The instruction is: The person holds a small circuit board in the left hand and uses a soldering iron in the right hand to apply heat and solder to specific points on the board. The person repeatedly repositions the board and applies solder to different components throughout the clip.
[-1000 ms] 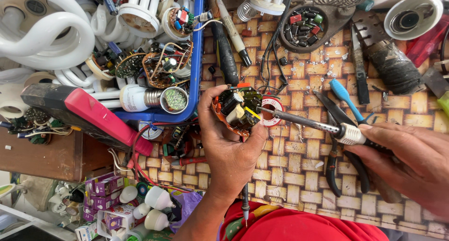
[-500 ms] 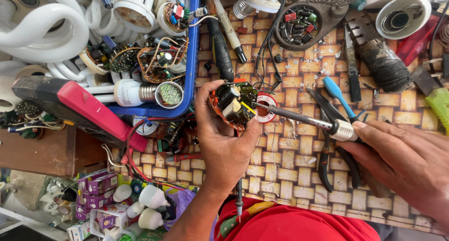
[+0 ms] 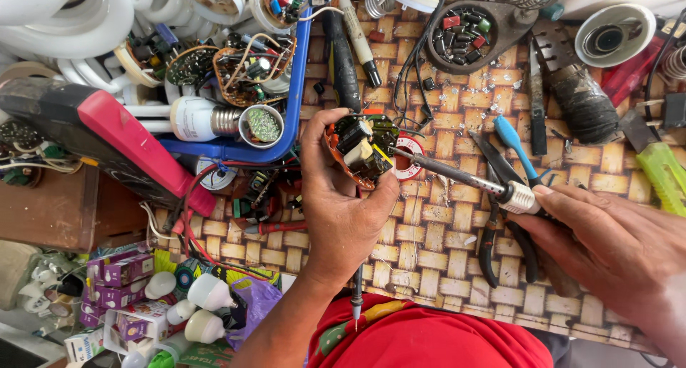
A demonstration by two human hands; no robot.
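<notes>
Over the woven mat (image 3: pixel 443 239), one round circuit board (image 3: pixel 359 148) sits in the left hand (image 3: pixel 343 204), whose fingers curl closed around its rim, parts facing up. One soldering iron (image 3: pixel 457 176) is pinched in the closed fingers of the right hand (image 3: pixel 614 246); its long axis runs nearly level, tip pointing left and slightly up, touching the board's right edge. A blue tray (image 3: pixel 294 103) holds several more round boards and one screw-base lamp (image 3: pixel 196 118). A dark dish (image 3: pixel 493 36) holds many small loose components. Three white bulbs (image 3: pixel 204 296) lie at lower left.
</notes>
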